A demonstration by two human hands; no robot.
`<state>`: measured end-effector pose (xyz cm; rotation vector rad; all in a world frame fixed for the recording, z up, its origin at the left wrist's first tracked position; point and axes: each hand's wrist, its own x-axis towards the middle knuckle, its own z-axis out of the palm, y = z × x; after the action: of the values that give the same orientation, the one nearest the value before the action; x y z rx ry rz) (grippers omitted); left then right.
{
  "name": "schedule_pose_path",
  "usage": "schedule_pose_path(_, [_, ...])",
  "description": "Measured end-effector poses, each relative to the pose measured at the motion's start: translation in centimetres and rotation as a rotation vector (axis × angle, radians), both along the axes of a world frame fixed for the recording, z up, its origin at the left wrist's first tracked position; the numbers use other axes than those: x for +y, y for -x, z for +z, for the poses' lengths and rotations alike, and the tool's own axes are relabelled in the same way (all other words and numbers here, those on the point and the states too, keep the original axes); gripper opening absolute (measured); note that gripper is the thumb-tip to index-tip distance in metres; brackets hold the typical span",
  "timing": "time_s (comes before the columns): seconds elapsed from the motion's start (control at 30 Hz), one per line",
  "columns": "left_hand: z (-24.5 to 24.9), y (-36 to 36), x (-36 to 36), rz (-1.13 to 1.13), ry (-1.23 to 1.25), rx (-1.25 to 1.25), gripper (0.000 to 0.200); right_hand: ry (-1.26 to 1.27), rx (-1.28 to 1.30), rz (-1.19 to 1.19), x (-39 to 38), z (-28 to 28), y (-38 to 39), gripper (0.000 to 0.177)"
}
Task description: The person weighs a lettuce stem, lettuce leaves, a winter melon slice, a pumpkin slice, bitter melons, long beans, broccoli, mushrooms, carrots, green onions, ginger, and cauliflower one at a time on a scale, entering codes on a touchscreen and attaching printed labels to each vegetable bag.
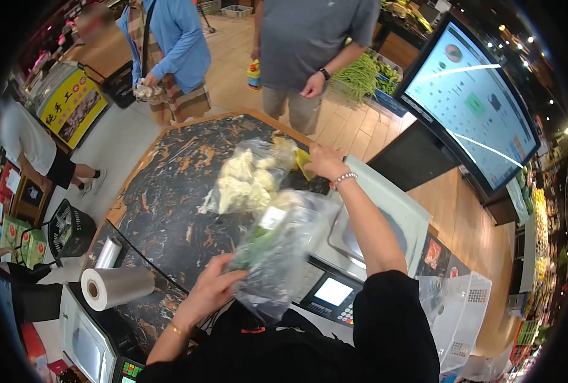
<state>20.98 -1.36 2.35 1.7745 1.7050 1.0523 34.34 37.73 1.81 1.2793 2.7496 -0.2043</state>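
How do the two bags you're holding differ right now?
The cauliflower bag holds pale, lumpy florets; the greens bag holds dark green leaves. The right hand grips the cauliflower bag far out over the marble counter; the left hand grips the greens bag close to the body. The greens bag bears a white label; none shows on the cauliflower bag. Both are clear plastic.

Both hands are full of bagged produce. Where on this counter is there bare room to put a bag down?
Bare marble counter lies left of the cauliflower bag held by the right hand, out to the wooden edge. The scale platter looks bare too. Crowded: near the left hand, its greens bag and the film roll.
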Motion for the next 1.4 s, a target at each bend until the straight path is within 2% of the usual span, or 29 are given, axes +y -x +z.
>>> schedule_pose_path(0.07, [0.0, 2.0, -3.5, 0.145, 0.042, -0.037, 0.044, 0.155, -0.009, -0.087, 3.2, -2.7, 1.4, 0.032])
schedule_pose_path(0.1, [-0.5, 2.7, -5.1, 0.230, 0.030, -0.076, 0.043, 0.020, 0.235, 0.152, 5.9, -5.2, 0.0, 0.028])
schedule_pose_path(0.2, [-2.4, 4.1, -8.3, 0.452, -0.018, -0.170, 0.040, 0.193, 0.549, 0.061, 3.9, 3.3, -1.3, 0.026])
schedule_pose_path(0.3, [-2.9, 4.9, -8.0, 0.599, -0.081, -0.132, 0.038, 0.257, 0.634, -0.025, -0.4, 11.5, -5.3, 0.020])
schedule_pose_path(0.4, [-3.4, 5.5, -5.9, 0.611, -0.160, -0.151, 0.035, 0.214, 0.674, -0.109, -3.7, 16.7, -11.6, 0.018])
schedule_pose_path(0.5, [-3.7, 5.3, -3.3, 0.550, -0.212, -0.275, 0.033, 0.265, 0.795, -0.117, -5.5, 17.8, -18.0, 0.017])
schedule_pose_path(0.67, [-3.4, 3.9, 0.1, 0.459, -0.230, -0.309, 0.033, 0.103, 0.603, 0.026, -9.8, 14.4, -23.4, 0.016])
schedule_pose_path(0.77, [-3.0, 2.6, 1.1, 0.437, -0.218, -0.332, 0.032, 0.153, 0.470, -0.069, -12.0, 13.8, -25.5, 0.021])
schedule_pose_path(0.9, [-2.0, 1.0, 1.4, 0.437, -0.223, -0.346, 0.032, 0.034, 0.698, -0.167, -13.6, 17.2, -28.5, 0.030])
schedule_pose_path(1.0, [-2.0, 0.3, 1.2, 0.440, -0.222, -0.371, 0.031, -0.057, 0.949, -0.365, -12.3, 18.3, -30.5, 0.028])
schedule_pose_path(1.17, [-2.7, -0.3, -0.2, 0.469, -0.215, -0.414, 0.029, -0.424, 1.114, -0.237, -6.8, 19.6, -30.7, 0.016])
schedule_pose_path(1.27, [-2.6, -0.9, -1.3, 0.514, -0.210, -0.420, 0.029, -0.704, 0.977, -0.186, -3.5, 21.0, -29.5, 0.022])
schedule_pose_path(1.4, [-2.9, -1.2, -2.9, 0.574, -0.214, -0.430, 0.030, -0.878, 0.893, -0.117, -0.4, 23.3, -27.1, 0.035])
